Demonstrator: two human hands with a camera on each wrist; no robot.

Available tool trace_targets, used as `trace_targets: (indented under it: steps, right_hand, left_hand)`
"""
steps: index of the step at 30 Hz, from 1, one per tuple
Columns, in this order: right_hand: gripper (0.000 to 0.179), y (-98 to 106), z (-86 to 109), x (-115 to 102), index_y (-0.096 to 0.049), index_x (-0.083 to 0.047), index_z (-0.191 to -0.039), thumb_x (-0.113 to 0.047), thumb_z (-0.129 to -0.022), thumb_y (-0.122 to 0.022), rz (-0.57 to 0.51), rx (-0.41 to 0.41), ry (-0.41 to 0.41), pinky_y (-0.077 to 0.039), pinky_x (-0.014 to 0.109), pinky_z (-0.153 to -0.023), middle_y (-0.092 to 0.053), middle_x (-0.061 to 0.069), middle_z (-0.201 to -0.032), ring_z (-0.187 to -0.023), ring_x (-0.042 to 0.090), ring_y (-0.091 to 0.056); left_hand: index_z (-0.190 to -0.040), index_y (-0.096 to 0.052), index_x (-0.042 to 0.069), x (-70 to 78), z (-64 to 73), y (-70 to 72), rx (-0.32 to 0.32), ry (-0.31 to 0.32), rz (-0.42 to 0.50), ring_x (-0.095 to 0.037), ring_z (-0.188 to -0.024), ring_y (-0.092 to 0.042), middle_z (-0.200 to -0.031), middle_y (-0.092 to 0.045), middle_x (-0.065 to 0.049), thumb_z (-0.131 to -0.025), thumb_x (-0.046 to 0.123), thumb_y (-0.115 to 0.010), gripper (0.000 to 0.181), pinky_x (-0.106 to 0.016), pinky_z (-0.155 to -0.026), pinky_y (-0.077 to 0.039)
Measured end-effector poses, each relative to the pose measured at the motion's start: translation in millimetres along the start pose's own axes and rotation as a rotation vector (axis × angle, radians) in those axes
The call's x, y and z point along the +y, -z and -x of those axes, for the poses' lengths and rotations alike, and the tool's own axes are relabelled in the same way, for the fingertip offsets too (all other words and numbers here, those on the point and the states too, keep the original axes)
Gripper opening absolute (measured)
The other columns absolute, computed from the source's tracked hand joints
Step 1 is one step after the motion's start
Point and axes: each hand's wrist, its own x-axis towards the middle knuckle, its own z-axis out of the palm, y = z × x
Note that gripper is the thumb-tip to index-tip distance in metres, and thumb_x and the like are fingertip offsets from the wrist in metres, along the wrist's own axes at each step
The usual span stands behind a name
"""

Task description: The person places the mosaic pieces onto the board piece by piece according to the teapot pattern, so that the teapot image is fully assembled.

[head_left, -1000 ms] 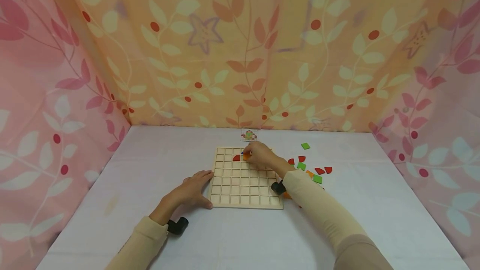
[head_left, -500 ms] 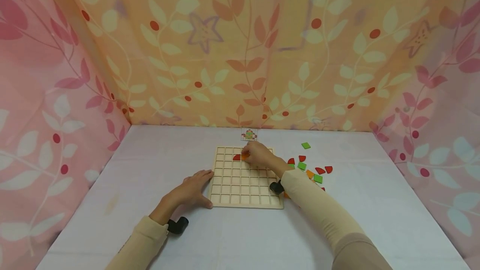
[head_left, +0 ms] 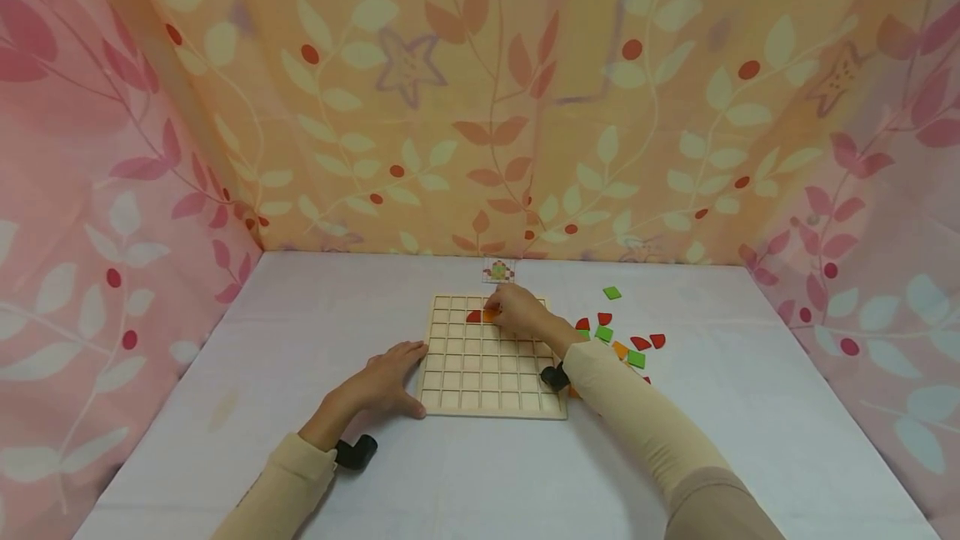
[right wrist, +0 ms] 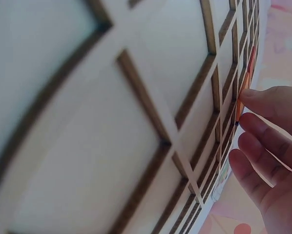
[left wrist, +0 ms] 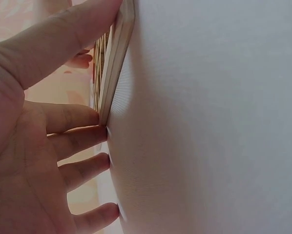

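Note:
A pale wooden grid board (head_left: 480,369) lies on the white table. On its left edge my left hand (head_left: 386,379) rests with fingers spread; in the left wrist view the thumb and nearest fingertips meet the board's side (left wrist: 117,63). Over the board's far rows, my right hand (head_left: 521,309) pinches an orange tile (head_left: 490,317) between thumb and fingers. This orange tile (right wrist: 243,100) shows under the thumb in the right wrist view, with a dark blue bit at its lower end. Just left of it a red rounded tile (head_left: 474,317) sits in a cell.
Right of the board lie several loose tiles, among them a green square (head_left: 636,358), a red quarter-round (head_left: 657,341) and an orange tile (head_left: 619,349). One green tile (head_left: 612,292) lies farther back. A small pattern card (head_left: 498,270) is behind the board. Patterned cloth (head_left: 480,107) encloses the table.
My right fingers have shifted slightly over the orange tile, and the blue bit beside it no longer shows in the head view. The left hand stays on the board's edge.

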Motion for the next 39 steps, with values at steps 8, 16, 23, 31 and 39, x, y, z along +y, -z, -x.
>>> trace_targets:
  steps: [8,16,23,31,39]
  right_hand:
    - [0.020,5,10.2,7,-0.075,-0.006,-0.106,-0.009,-0.088,-0.066,-0.083,-0.006,-0.040,-0.052,0.038,-0.086,-0.069,0.007,-0.102,-0.097,0.023,-0.061]
    - [0.023,19,30.7,24,-0.073,-0.003,-0.109,-0.012,-0.090,-0.068,-0.138,0.012,-0.078,-0.053,0.038,-0.083,-0.067,0.008,-0.100,-0.093,0.023,-0.062]
    - [0.025,34,44.6,43,-0.072,-0.001,-0.110,-0.013,-0.089,-0.067,-0.141,0.029,-0.136,-0.052,0.038,-0.082,-0.067,0.010,-0.100,-0.092,0.024,-0.059]
    - [0.025,47,63.5,66,-0.072,0.001,-0.109,-0.013,-0.089,-0.068,-0.118,0.046,-0.183,-0.051,0.040,-0.081,-0.067,0.012,-0.099,-0.092,0.026,-0.059]
    - [0.028,59,87.6,90,-0.071,0.000,-0.113,-0.016,-0.090,-0.067,-0.134,0.023,-0.320,-0.051,0.040,-0.082,-0.066,0.013,-0.101,-0.091,0.027,-0.056]
  left_hand:
    - [-0.150,-0.035,0.005,-0.5,-0.6,-2.5,0.002,0.002,0.004,-0.036,-0.148,-0.025,-0.158,-0.033,-0.015,-0.068,0.032,-0.088,0.102,-0.061,-0.114,-0.024]
    - [-0.150,-0.036,0.005,1.1,1.0,-2.2,-0.001,-0.005,0.011,-0.036,-0.147,-0.026,-0.157,-0.034,-0.015,-0.068,0.032,-0.088,0.101,-0.061,-0.113,-0.025]
    - [-0.150,-0.035,0.005,0.5,1.6,0.1,0.000,-0.007,-0.006,-0.036,-0.148,-0.025,-0.157,-0.034,-0.016,-0.068,0.032,-0.088,0.101,-0.060,-0.115,-0.024]
    - [-0.149,-0.036,0.004,3.1,1.3,1.5,-0.003,-0.005,-0.008,-0.035,-0.147,-0.027,-0.156,-0.034,-0.015,-0.068,0.033,-0.089,0.101,-0.060,-0.113,-0.026]
    - [-0.149,-0.036,0.005,2.7,-0.4,1.2,-0.003,-0.004,-0.024,-0.035,-0.147,-0.026,-0.157,-0.034,-0.015,-0.067,0.033,-0.089,0.102,-0.061,-0.113,-0.027]
